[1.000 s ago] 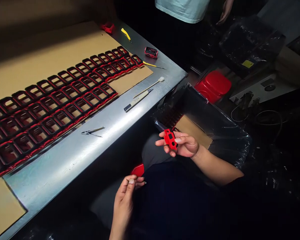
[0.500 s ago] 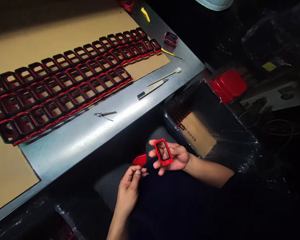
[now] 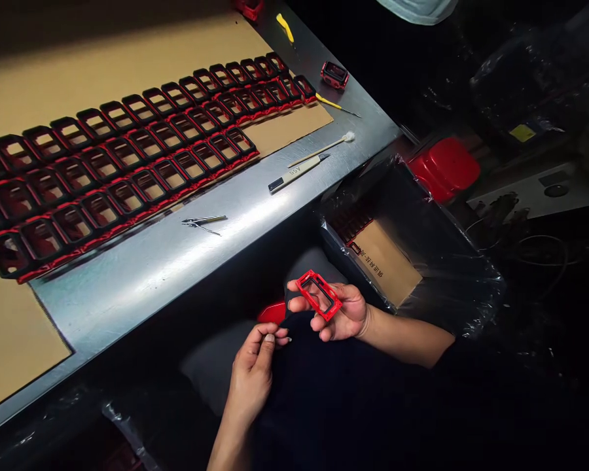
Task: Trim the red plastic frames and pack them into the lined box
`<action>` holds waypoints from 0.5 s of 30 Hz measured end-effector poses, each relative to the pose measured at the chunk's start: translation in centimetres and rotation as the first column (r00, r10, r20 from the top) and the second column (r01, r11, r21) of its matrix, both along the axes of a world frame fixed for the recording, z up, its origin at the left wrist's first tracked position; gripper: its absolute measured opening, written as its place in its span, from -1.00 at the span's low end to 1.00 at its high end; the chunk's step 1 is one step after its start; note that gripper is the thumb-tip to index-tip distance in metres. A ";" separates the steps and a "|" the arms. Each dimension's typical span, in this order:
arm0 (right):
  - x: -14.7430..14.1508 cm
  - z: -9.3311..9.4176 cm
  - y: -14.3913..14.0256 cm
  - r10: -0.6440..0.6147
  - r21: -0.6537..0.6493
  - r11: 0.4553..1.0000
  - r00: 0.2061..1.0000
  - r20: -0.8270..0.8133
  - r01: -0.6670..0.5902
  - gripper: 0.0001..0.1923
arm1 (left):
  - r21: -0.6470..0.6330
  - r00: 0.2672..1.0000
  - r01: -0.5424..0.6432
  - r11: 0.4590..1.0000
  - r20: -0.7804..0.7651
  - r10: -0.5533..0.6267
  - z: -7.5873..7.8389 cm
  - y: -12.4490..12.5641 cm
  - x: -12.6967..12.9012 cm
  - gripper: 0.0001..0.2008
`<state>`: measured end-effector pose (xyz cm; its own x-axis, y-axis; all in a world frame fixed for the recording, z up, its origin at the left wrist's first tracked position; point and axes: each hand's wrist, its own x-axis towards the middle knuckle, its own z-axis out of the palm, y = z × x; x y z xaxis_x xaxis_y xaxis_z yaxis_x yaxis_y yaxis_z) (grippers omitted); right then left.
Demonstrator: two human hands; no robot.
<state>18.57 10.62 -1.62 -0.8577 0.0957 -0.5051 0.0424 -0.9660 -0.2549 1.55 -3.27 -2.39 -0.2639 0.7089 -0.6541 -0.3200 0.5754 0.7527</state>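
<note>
My right hand holds a red rectangular frame between thumb and fingers, its open window facing up, over my lap below the table edge. My left hand is lower and to the left, fingers pinched together at the tips; whether something small sits between them I cannot tell. A red object shows partly behind my left fingertips. On the brown cardboard sheet lie rows of several matching red-and-black frames.
On the metal table lie tweezers, a knife-like tool, a swab, a single frame and yellow tools. A plastic-lined box with frames stands right of my knees. Another person stands at the top.
My right hand turned the red frame from edge-on to window-up, then tilted it flatter and brought it nearer my left hand. My view shifted, sliding the table to the right.
</note>
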 end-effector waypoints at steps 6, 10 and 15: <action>-0.3 -0.2 -0.4 -0.021 0.041 0.999 1.000 -0.005 0.022 -0.47 | -0.007 1.000 -0.020 1.000 -0.003 0.020 0.3 0.1 0.1 -0.53; -0.2 -0.3 -0.6 -0.004 0.096 0.995 1.000 0.019 0.002 -0.47 | -0.023 0.999 -0.032 0.999 -0.002 0.032 0.3 0.2 0.1 -0.47; 4.4 0.0 4.6 -0.253 0.505 0.848 0.960 0.120 0.161 -0.40 | -0.088 0.998 -0.058 0.994 0.034 0.061 -0.1 -0.1 -0.6 -0.40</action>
